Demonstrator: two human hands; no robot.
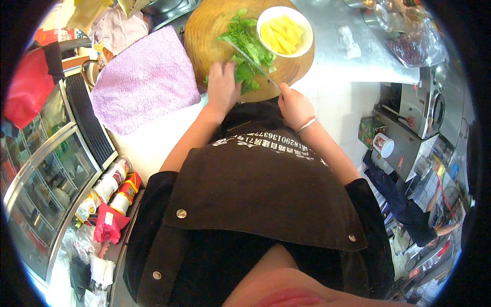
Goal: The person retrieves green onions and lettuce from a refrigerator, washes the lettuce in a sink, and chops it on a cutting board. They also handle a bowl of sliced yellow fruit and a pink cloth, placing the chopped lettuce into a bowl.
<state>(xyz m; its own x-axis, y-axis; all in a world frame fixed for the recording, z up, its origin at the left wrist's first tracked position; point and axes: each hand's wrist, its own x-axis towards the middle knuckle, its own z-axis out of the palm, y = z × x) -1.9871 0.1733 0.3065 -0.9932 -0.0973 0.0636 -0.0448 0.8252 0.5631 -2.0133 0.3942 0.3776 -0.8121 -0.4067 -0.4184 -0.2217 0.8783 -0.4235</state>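
Note:
On a round wooden chopping board (203, 23) lies a heap of cut leafy greens (253, 42). My left hand (223, 84), slightly blurred, grips the near end of the greens with its fingers curled; the fingertips are partly hidden. My right hand (297, 105) is closed around the handle of a kitchen knife (253, 63). Its thin blade slants away to the left across the greens. At the board's far right sits a white bowl (310, 40) of yellow strips (282, 34), possibly potato.
A lilac towel (145, 80) lies left of the board. To the right, a steel counter (330, 61) carries a clear plastic bag (418, 48) with dark red contents. A glass-fronted cabinet (57, 184) stands at left. Another person (414, 218) is at far right, near steel kitchen equipment (410, 146).

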